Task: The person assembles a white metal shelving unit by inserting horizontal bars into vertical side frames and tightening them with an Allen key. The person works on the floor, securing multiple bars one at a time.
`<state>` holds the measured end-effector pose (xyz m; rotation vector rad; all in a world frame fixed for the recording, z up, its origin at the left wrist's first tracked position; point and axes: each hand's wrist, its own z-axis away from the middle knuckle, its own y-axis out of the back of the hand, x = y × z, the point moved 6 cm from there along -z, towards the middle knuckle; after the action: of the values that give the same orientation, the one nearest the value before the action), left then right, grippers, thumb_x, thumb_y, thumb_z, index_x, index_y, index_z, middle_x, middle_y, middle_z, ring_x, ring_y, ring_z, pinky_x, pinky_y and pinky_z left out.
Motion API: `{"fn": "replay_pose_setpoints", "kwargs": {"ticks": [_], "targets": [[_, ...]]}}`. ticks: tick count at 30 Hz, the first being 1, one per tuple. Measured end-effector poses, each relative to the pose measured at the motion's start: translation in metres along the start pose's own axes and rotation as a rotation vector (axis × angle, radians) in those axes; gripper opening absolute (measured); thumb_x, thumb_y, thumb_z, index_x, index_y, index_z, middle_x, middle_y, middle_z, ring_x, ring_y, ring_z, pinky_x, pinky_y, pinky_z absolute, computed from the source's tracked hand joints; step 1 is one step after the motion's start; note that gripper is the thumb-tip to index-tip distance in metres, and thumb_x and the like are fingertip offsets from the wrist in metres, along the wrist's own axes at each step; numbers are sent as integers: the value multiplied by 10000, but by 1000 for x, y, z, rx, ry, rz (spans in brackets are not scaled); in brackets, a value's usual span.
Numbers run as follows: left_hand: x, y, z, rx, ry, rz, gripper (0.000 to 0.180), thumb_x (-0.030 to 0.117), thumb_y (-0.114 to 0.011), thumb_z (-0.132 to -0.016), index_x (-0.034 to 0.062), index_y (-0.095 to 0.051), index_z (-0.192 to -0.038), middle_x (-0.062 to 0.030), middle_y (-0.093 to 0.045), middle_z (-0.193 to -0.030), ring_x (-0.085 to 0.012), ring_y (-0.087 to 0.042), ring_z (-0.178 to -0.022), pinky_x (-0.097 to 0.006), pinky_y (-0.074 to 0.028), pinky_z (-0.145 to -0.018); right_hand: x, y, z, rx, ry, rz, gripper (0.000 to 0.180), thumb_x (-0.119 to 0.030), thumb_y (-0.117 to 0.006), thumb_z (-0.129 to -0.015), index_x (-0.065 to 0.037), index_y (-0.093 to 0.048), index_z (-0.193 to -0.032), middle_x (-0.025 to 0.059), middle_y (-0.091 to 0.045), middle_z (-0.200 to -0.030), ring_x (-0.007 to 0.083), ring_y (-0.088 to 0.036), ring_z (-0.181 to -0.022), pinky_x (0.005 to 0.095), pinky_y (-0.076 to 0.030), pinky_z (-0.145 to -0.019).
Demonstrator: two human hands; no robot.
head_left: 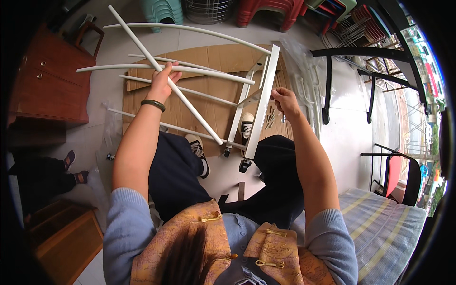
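Observation:
My left hand (164,80) is closed around white tubing where a straight white metal tube (194,109) slants across a curved tube (213,74). The curved tube runs to a white metal frame (259,118), which stands on edge with several other curved tubes reaching left from it. Black casters (244,165) sit at the frame's near end. Beside the frame's long bar, my right hand (285,100) has its fingertips pinched together; whatever is between them is too small to make out. Several small screws (270,118) lie just below that hand.
Flattened cardboard (199,54) lies under the frame, between my shoes. Clear plastic wrap and more white tubes (311,90) are at its right. A black metal frame (327,85) stands farther right, a striped cushioned surface (380,232) nearer. Stacked stools (270,12) line the back; a wooden cabinet (52,76) stands left.

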<state>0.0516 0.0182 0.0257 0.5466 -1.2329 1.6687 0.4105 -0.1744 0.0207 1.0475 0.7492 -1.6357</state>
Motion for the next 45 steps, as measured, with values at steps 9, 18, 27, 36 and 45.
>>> {"fn": "replay_pose_setpoints", "kwargs": {"ticks": [9, 18, 27, 36, 45], "targets": [[-6, -3, -7, -26, 18, 1, 181, 155, -541, -860, 35, -455, -964, -108, -576, -1044, -223, -542, -923, -292, -504, -768, 18, 0, -4, 63, -96, -200, 212, -180, -565, -846, 31, -578, -832, 48, -556, -725, 59, -374, -458, 200, -293, -374], [-12, -12, -9, -51, 31, -31, 187, 157, -533, -865, 41, -442, -980, -106, -580, -1044, -211, -544, -895, -280, -508, -741, 10, -2, 3, 45, -47, -223, 161, -101, -518, -855, 26, -575, -935, 51, -572, -772, 44, -383, -473, 175, -280, -375], [-15, -21, -8, -59, 20, -56, 149, 145, -532, -860, 58, -440, -938, -122, -573, -1035, -239, -551, -860, -303, -519, -721, 8, -5, 6, -22, -86, -348, 119, -62, -519, -841, 13, -563, -922, 48, -575, -818, 39, -345, -464, 162, -246, -377], [-16, -23, -8, -51, 16, -33, 129, 137, -531, -861, 66, -433, -906, -119, -571, -1028, -234, -554, -858, -300, -521, -719, 14, -4, 1, 12, -73, -251, 115, -108, -515, -855, 2, -549, -863, 29, -525, -732, 53, -360, -467, 182, -252, -375], [-17, -24, -13, -70, 20, -20, 134, 129, -538, -857, 71, -429, -909, -122, -572, -1013, -236, -555, -867, -293, -524, -712, 23, -11, -5, 154, -44, -44, 364, -328, -456, -894, -34, -480, -679, 17, -448, -572, 92, -363, -427, 240, -288, -372]]}}
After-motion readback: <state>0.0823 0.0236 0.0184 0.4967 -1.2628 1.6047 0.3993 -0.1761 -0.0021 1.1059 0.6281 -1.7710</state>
